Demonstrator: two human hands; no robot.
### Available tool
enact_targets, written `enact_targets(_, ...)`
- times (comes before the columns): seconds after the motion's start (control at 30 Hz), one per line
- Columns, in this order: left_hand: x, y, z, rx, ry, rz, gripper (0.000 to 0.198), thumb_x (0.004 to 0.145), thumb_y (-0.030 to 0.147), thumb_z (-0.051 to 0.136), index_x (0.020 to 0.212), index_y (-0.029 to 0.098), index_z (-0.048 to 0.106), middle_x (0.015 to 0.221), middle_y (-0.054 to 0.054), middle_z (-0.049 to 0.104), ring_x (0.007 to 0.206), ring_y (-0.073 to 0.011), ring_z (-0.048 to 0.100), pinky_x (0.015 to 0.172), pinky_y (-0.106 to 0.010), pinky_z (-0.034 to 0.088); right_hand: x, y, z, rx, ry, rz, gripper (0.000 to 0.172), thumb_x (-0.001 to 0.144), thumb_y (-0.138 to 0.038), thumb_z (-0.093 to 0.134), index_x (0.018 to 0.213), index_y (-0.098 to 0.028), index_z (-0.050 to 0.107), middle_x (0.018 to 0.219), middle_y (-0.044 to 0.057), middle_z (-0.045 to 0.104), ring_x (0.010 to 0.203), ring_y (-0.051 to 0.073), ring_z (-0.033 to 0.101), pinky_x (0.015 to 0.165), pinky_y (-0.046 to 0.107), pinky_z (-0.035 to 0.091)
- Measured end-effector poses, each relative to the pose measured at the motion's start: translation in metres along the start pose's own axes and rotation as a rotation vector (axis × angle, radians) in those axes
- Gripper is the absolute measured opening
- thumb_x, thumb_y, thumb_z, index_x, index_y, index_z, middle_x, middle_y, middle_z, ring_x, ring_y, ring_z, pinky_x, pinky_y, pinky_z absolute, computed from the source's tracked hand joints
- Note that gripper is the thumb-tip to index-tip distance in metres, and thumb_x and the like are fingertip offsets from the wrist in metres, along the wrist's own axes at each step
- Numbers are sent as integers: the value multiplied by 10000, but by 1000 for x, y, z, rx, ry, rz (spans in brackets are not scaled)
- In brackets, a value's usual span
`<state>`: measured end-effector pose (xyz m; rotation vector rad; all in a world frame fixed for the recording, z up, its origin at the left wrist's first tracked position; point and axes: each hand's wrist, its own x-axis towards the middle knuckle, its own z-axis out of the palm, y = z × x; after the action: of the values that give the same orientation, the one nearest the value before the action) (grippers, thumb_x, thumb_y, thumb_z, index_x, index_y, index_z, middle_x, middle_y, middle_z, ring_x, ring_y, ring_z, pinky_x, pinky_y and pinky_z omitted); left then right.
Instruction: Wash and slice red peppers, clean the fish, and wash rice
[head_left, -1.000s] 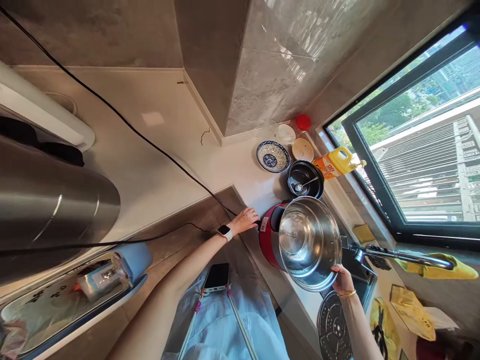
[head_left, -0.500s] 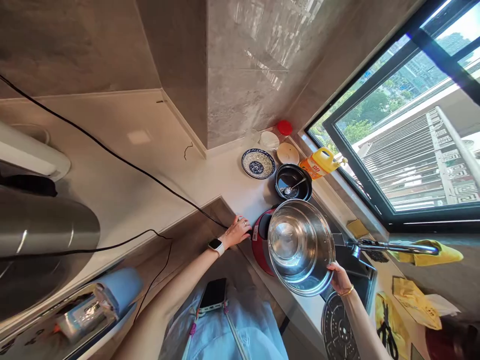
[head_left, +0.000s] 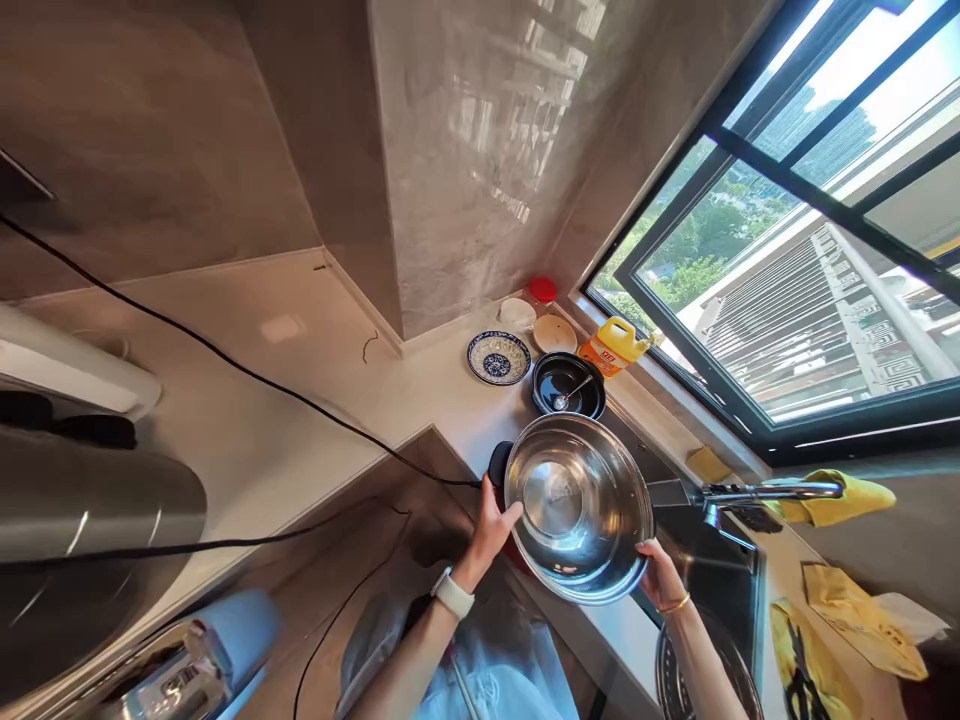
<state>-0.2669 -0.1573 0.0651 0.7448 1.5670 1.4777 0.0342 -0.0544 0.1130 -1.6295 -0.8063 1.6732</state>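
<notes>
A shiny stainless steel pot [head_left: 577,510] is tilted with its mouth toward me, over the counter's front edge. My left hand [head_left: 491,525] is closed on its left side, thumb at the rim, just below a black handle [head_left: 500,463]. On the right side of the rim, my right hand [head_left: 661,577] grips the pot, its fingers partly hidden behind the wall. Most of a red object [head_left: 517,560] under the pot is covered. Beyond the pot sits a black bowl [head_left: 568,387] with a spoon-like utensil in it.
A blue-patterned plate [head_left: 499,358], a yellow detergent jug [head_left: 613,347] and a red lid [head_left: 542,290] stand toward the corner. To the right are a faucet [head_left: 772,491], a perforated steel steamer plate [head_left: 705,670] and black scissors [head_left: 802,670]. A black cord [head_left: 300,382] crosses the counter.
My left hand has moved from the cord end beside the red object up to the pot's left side and taken hold. The pot has shifted slightly left in view, still in my right hand.
</notes>
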Motion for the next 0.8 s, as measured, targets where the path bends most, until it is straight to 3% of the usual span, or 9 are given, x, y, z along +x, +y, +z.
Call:
enact_targets(0.1, 3, 9, -18, -90, 80, -46, 744, 760, 200, 499, 1462, 191, 253, 1424, -113, 476, 1307, -248, 466, 1069, -399, 413, -8, -4, 16, -26, -66, -27, 325, 505, -265, 804, 631, -189, 514, 456, -102, 472, 300, 33, 337, 287, 159, 240)
enact_targets(0.2, 4, 19, -44, -188, 148, -45, 698, 719, 180, 492, 1401, 226, 350, 1342, -79, 547, 1214, -236, 536, 1028, -386, 446, -16, -16, 45, -20, -141, -57, 304, 520, -233, 807, 723, -182, 587, 562, -64, 577, 436, 86, 509, 400, 192, 416)
enact_targets(0.3, 8, 31, -76, -257, 257, -42, 626, 693, 195, 496, 1315, 233, 441, 1222, -59, 606, 1084, -228, 593, 947, -370, 491, -22, -31, 88, -41, -211, -68, 320, 527, -204, 802, 794, -179, 628, 669, -32, 644, 581, 130, 596, 534, 242, 507)
enact_targets(0.43, 21, 49, -127, -351, 394, -17, 551, 662, 199, 502, 1210, 258, 521, 1032, -11, 642, 884, -185, 619, 780, -305, 520, -19, -39, 158, -64, -359, -93, 301, 556, -212, 779, 819, -189, 634, 726, -19, 659, 653, 145, 613, 584, 249, 506)
enact_targets(0.6, 44, 64, -195, -494, 559, -30, 508, 573, 174, 597, 1077, 231, 572, 848, 29, 610, 723, -127, 557, 632, -224, 452, 8, -32, 251, -129, -482, -75, 255, 553, -215, 703, 793, -203, 616, 679, -45, 610, 602, 114, 567, 535, 213, 471)
enact_targets(0.8, 78, 50, -250, -536, 652, 4, 526, 534, 164, 634, 1052, 237, 579, 940, 24, 629, 822, -134, 559, 714, -232, 436, 60, -30, 340, -211, -562, -39, 293, 526, -204, 684, 805, -195, 594, 692, -51, 610, 583, 92, 544, 522, 202, 472)
